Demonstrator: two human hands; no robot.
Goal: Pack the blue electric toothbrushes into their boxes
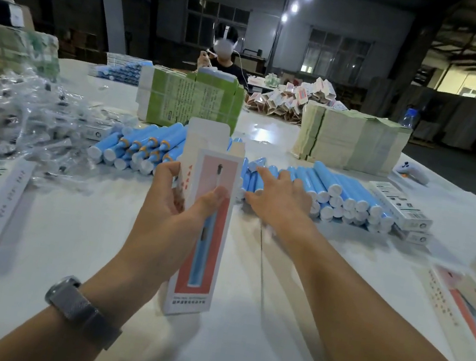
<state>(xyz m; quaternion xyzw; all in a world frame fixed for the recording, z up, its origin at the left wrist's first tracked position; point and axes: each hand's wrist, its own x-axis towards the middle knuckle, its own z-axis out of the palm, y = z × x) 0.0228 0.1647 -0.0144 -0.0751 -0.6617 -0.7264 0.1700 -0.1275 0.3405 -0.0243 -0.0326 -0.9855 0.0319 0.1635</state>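
Left hand [175, 201] grips an upright, open-topped white-and-pink box [203, 231]; right hand [279, 197], fingers spread, rests on blue, white-capped toothbrush handles [344, 191].

Centre of frame: your left hand [176, 198] grips an upright toothbrush box [206, 237], its top flap open. Just right of it, your right hand [279, 194] reaches with fingers extended onto a pile of blue toothbrush handles [349, 195]. Left edge: bagged brush heads [19, 117]. Lower right: filled boxes [472, 308].
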